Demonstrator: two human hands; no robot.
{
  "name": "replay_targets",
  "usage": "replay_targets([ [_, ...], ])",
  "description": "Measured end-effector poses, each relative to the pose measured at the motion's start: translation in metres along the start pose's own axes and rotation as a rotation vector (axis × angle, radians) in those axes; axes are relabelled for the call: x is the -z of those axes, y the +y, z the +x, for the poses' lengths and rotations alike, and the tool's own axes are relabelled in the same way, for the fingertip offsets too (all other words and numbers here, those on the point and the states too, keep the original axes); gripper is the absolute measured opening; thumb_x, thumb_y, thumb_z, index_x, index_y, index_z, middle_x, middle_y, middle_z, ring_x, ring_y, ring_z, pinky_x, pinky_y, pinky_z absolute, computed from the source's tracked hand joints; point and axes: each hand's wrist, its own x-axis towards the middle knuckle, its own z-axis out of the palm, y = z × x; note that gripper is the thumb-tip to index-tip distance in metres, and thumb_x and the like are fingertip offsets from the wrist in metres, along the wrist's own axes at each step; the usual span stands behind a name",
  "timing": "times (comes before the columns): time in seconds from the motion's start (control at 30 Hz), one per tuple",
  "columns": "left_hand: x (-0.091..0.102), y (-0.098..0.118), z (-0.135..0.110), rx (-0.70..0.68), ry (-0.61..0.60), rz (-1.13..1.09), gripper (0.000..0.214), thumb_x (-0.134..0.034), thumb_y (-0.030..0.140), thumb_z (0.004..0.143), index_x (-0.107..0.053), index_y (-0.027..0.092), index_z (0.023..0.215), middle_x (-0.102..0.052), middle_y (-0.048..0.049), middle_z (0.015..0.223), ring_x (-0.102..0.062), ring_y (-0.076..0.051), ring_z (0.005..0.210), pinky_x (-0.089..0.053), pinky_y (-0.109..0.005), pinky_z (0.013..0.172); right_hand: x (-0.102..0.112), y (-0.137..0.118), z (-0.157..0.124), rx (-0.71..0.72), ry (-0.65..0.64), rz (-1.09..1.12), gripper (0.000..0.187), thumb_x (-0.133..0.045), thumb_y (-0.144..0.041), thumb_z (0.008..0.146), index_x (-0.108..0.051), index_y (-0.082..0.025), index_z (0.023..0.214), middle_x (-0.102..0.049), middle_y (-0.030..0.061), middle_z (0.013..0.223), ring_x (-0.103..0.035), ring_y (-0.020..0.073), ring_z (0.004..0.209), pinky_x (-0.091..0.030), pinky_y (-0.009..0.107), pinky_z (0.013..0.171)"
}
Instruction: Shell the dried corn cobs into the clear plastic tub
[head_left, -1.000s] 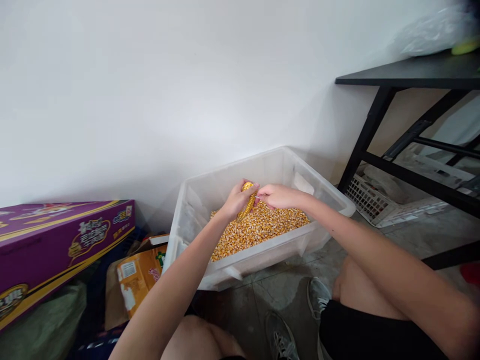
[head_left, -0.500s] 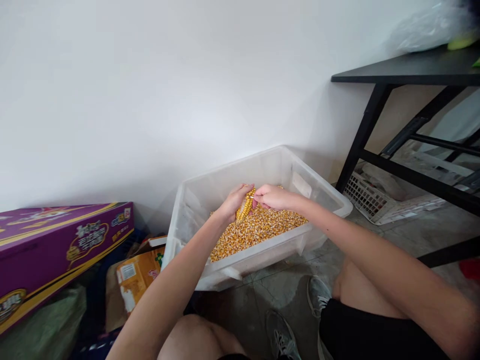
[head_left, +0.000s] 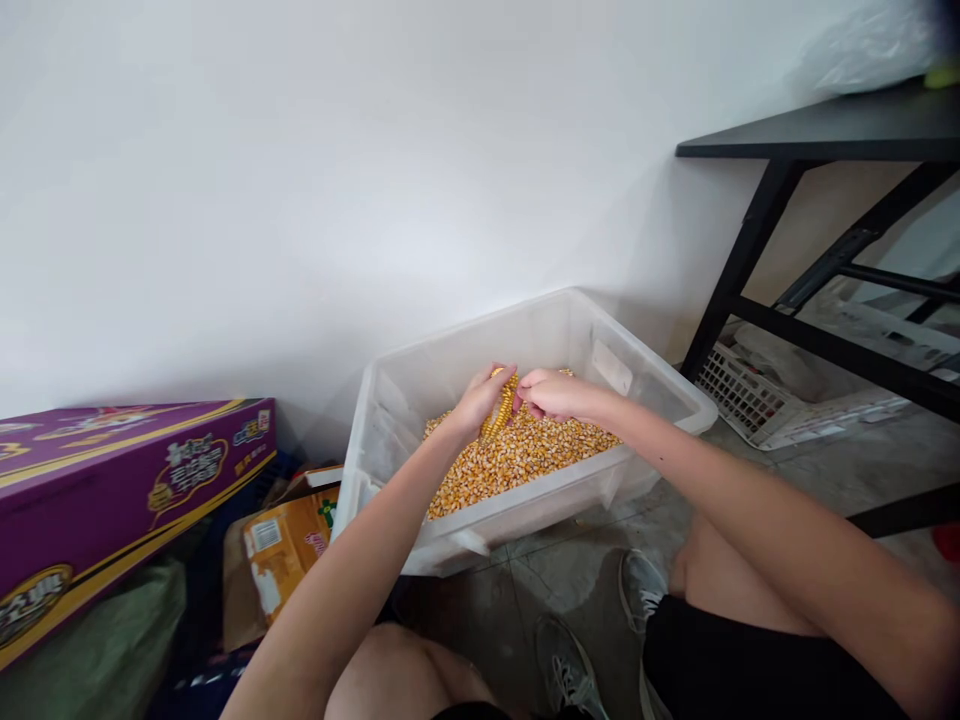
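Note:
My left hand is wrapped round a yellow corn cob, which is tilted over the bin. Bare streaks run between the rows of kernels on the cob. My right hand is closed in a pinch at the cob's right side; what its fingers grip, if anything, is too small to make out. Below both hands, loose corn kernels cover the floor of a translucent plastic bin.
On the left are a purple carton and a torn orange package. A black table stands at the right, with a white plastic basket beneath it. The bin lies close to a white wall.
A small pale tip showed at my right fingers earlier and is hard to see now. The right hand has drawn slightly off the cob. The whole view has shifted a little.

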Motion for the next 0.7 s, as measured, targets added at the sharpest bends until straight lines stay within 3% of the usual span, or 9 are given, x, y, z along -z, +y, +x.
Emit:
replay_targets([
  [0.17,-0.002,-0.004,0.001,-0.001,-0.032,-0.016,0.043,-0.062,0.055,0.076,-0.051,0.019,0.097,-0.056,0.0011,0.058,-0.056,-0.014,0.05,-0.045,-0.022,0.045,-0.008,-0.004,-0.005,-0.042,-0.021,0.239,0.012,-0.048,-0.023,0.086,-0.049,-0.017,0.076,-0.041,-0.0043,0.052,-0.026,0.0051,0.037,-0.013,0.02,0.037],
  [0.37,0.012,-0.003,0.004,0.051,-0.06,-0.006,0.051,-0.077,0.043,0.066,-0.052,0.016,0.102,-0.06,-0.0016,0.07,-0.06,-0.014,0.059,-0.048,-0.024,0.054,-0.001,-0.011,-0.002,-0.174,-0.122,0.402,0.012,-0.042,-0.018,0.088,-0.048,-0.017,0.077,-0.039,-0.0053,0.05,-0.02,0.0035,0.034,-0.009,0.018,0.036],
  [0.6,0.021,-0.008,0.012,0.053,0.033,0.1,0.043,-0.064,0.04,0.079,-0.05,0.018,0.112,-0.061,-0.0025,0.08,-0.059,-0.013,0.061,-0.048,-0.027,0.056,0.013,-0.013,0.0,-0.111,0.267,0.498,0.014,-0.037,-0.018,0.094,-0.047,-0.017,0.084,-0.041,-0.0055,0.052,-0.025,0.0042,0.035,-0.015,0.018,0.035],
  [0.7,0.013,-0.005,0.01,0.007,-0.005,0.156,0.042,-0.058,0.042,0.083,-0.051,0.018,0.116,-0.06,-0.0031,0.082,-0.059,-0.014,0.067,-0.048,-0.027,0.062,0.01,-0.009,0.005,-0.148,0.321,0.477,0.01,-0.041,-0.023,0.094,-0.05,-0.018,0.091,-0.049,-0.0033,0.057,-0.029,0.005,0.036,-0.017,0.018,0.035],
])
